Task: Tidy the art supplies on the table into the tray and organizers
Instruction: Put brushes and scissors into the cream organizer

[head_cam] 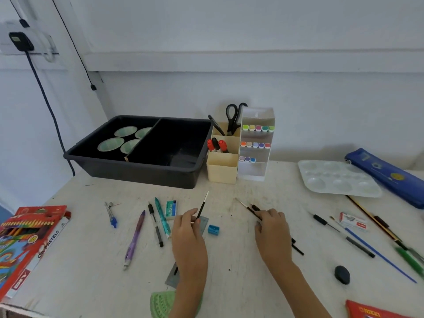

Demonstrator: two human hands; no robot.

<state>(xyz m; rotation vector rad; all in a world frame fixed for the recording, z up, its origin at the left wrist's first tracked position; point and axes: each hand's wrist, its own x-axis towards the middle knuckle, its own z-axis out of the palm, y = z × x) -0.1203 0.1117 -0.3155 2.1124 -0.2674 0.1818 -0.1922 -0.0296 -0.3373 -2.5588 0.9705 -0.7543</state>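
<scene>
Green protractor at near worktop edge, left hand fingers pinching thin brush tilted, right hand fingers curled round black brushes

A pale bluish wall is being crossed by a raised horizontal band above the far edge of the table. The scuffed off-white table is being lit evenly. Beyond its far left corner, a black adapter is being held in a wall socket, with its dark cable being trailed down behind the table.
</scene>
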